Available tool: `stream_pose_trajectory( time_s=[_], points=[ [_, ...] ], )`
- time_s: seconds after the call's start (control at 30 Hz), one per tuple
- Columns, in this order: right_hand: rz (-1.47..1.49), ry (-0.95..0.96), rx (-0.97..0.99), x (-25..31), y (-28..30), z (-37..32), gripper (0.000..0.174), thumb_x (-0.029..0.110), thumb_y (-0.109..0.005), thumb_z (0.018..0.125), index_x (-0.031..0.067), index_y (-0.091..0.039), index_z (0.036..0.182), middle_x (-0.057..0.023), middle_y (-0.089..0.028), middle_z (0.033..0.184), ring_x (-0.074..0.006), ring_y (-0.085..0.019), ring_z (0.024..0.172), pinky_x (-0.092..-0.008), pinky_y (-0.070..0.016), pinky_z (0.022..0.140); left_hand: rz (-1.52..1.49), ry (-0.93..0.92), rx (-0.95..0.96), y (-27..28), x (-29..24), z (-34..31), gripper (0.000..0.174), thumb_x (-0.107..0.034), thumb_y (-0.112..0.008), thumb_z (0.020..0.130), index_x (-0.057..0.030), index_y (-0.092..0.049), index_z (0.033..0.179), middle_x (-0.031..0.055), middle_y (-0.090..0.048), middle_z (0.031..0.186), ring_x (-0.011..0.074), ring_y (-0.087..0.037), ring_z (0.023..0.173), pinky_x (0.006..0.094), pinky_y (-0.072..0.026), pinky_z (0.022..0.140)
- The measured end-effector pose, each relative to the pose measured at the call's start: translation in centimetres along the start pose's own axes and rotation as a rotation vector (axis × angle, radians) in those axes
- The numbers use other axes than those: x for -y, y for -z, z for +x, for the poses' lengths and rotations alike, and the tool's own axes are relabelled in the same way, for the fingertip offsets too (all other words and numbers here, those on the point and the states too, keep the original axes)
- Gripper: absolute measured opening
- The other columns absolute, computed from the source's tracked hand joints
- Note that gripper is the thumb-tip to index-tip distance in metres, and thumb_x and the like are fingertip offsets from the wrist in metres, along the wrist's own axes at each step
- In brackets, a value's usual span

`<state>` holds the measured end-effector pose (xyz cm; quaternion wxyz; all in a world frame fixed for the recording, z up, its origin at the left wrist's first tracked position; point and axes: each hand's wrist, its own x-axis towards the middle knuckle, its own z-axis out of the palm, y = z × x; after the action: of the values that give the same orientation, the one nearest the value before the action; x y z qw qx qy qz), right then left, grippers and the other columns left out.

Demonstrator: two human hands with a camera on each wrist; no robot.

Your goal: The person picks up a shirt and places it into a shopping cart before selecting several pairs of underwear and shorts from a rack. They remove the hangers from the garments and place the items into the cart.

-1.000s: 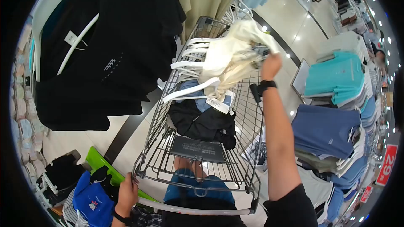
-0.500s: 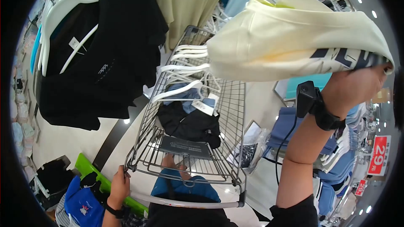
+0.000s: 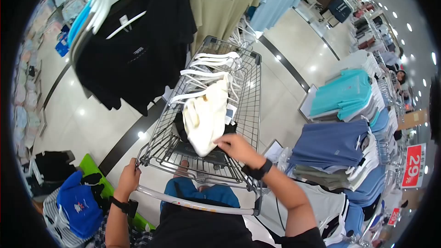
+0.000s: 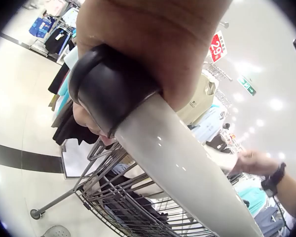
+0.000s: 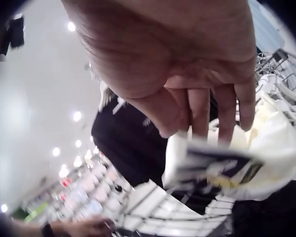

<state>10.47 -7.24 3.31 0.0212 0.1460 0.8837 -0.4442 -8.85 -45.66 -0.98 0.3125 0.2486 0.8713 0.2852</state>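
Observation:
My left hand [image 3: 130, 177] grips the corner of the shopping cart's handle. In the left wrist view, its fingers wrap the black end piece [image 4: 108, 91] beside the pale handle bar [image 4: 182, 163]. A cream shirt [image 3: 204, 115] with a dark print lies folded over in the wire cart [image 3: 161, 142]. My right hand [image 3: 239, 149] pinches the shirt's near edge between thumb and fingers, seen closer in the right wrist view. Several white hangers [image 3: 211, 74] lie in the cart behind the shirt. A dark garment [image 3: 181, 126] shows partly under it.
Black shirts [image 3: 138, 55] hang on a rack at the left, close to the cart. A khaki shirt [image 3: 225, 4] and light blue shirts [image 3: 280, 0] hang beyond it. On the right stand racks with turquoise [image 3: 342, 94] and slate-blue tops [image 3: 328, 144]. A blue garment [image 3: 80, 206] is at lower left.
My right hand has swung the cream shirt up to the right, then brought it back down over the cart, nearer to me. The left hand has kept its grip on the handle.

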Motion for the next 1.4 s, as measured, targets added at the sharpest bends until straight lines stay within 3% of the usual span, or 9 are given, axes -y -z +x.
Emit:
stream_pose_trajectory(
  time_s=[0.03, 0.2, 0.27, 0.4, 0.47, 0.57, 0.67, 0.77, 1.4],
  points=[
    [0.017, 0.085, -0.068, -0.8, -2.2, -1.9, 0.024, 0.019, -0.067, 0.084, 0.0029, -0.068, 0.102, -0.014, -0.069, 0.086, -0.0288, -0.064, 0.077, -0.0347, -0.0495, 0.07, -0.002, 0.009, -0.017, -0.4, 0.1, -0.9, 0.017, -0.002, -0.051, 0.084, 0.0003, -0.048, 0.101, 0.0248, -0.061, 0.075, 0.0429, -0.06, 0.073, 0.0475, -0.0461, 0.065],
    [0.176, -0.191, -0.348, -3.3, -2.4, -11.8, 0.027, 0.022, -0.066, 0.087, 0.0013, -0.066, 0.104, -0.0159, -0.067, 0.103, -0.0306, -0.064, 0.096, -0.0352, -0.0487, 0.085, -0.038, 0.065, -0.06, -2.3, 0.8, -6.6, 0.017, -0.001, -0.049, 0.085, -0.0007, -0.048, 0.101, 0.0191, -0.063, 0.073, 0.0358, -0.063, 0.071, 0.0419, -0.0478, 0.065],
    [-0.04, -0.256, -0.506, -5.3, -1.8, -16.7, 0.036, 0.024, -0.066, 0.086, -0.0022, -0.062, 0.111, -0.02, -0.064, 0.111, -0.035, -0.06, 0.104, -0.0382, -0.0459, 0.092, -0.071, 0.064, -0.075, -3.3, 1.3, -9.2, 0.016, 0.0, -0.048, 0.084, -0.0009, -0.049, 0.1, 0.0182, -0.063, 0.072, 0.0352, -0.064, 0.071, 0.0404, -0.048, 0.065],
    [-0.182, -0.517, -0.354, -9.8, -4.7, -25.2, 0.061, 0.033, -0.07, 0.083, -0.0056, -0.05, 0.124, -0.0264, -0.06, 0.114, -0.0385, -0.058, 0.108, -0.0413, -0.0457, 0.092, -0.095, 0.081, -0.135, -5.6, 3.9, -13.9, 0.015, 0.0, -0.049, 0.083, -0.0011, -0.049, 0.098, 0.0176, -0.064, 0.073, 0.0353, -0.064, 0.072, 0.0404, -0.0483, 0.065],
    [-0.09, -0.638, -0.046, -7.5, -6.1, -26.9, 0.066, 0.036, -0.067, 0.085, -0.0078, -0.045, 0.129, -0.0261, -0.061, 0.111, -0.0386, -0.061, 0.101, -0.0417, -0.0487, 0.086, -0.134, 0.097, -0.153, -6.8, 5.3, -16.3, 0.014, -0.001, -0.05, 0.083, -0.0011, -0.05, 0.097, 0.0174, -0.064, 0.073, 0.0355, -0.065, 0.072, 0.0407, -0.0485, 0.065],
    [-0.37, -0.387, -0.148, -10.3, -11.5, -29.6, 0.052, 0.021, -0.064, 0.088, -0.0059, -0.043, 0.127, -0.0275, -0.061, 0.103, -0.0367, -0.064, 0.092, -0.0426, -0.0497, 0.079, -0.14, 0.137, -0.197, -8.2, 6.6, -19.8, 0.013, 0.0, -0.051, 0.083, -0.0007, -0.05, 0.095, 0.0174, -0.064, 0.072, 0.0354, -0.065, 0.072, 0.0409, -0.0491, 0.066],
    [-0.115, -0.539, -0.034, -11.2, -12.7, -30.1, 0.043, 0.013, -0.059, 0.091, -0.0026, -0.042, 0.127, -0.0227, -0.061, 0.104, -0.031, -0.065, 0.087, -0.0394, -0.0503, 0.074, -0.152, 0.168, -0.238, -8.7, 8.4, -23.0, 0.009, -0.001, -0.052, 0.083, -0.0004, -0.052, 0.091, 0.0178, -0.064, 0.072, 0.0356, -0.065, 0.071, 0.0407, -0.0495, 0.066],
    [0.248, -0.618, 0.112, -10.9, -13.7, -30.0, 0.05, 0.013, -0.056, 0.094, -0.0029, -0.032, 0.135, -0.02, -0.059, 0.108, -0.0269, -0.065, 0.091, -0.0367, -0.0509, 0.078, -0.176, 0.216, -0.275, -8.9, 9.5, -26.0, 0.009, -0.002, -0.053, 0.082, -0.0003, -0.052, 0.091, 0.0193, -0.064, 0.072, 0.0371, -0.064, 0.072, 0.0417, -0.0491, 0.066],
    [0.223, -0.559, 0.421, -3.7, -24.1, -34.1, 0.042, 0.013, -0.054, 0.096, 0.0046, -0.034, 0.132, -0.0115, -0.059, 0.112, -0.0167, -0.063, 0.095, -0.0275, -0.0471, 0.066, -0.322, 0.408, -0.446, -14.7, 21.6, -48.6, 0.009, -0.004, -0.054, 0.082, 0.0004, -0.051, 0.089, 0.0244, -0.06, 0.075, 0.0438, -0.059, 0.075, 0.0466, -0.0466, 0.066]
  ],
)
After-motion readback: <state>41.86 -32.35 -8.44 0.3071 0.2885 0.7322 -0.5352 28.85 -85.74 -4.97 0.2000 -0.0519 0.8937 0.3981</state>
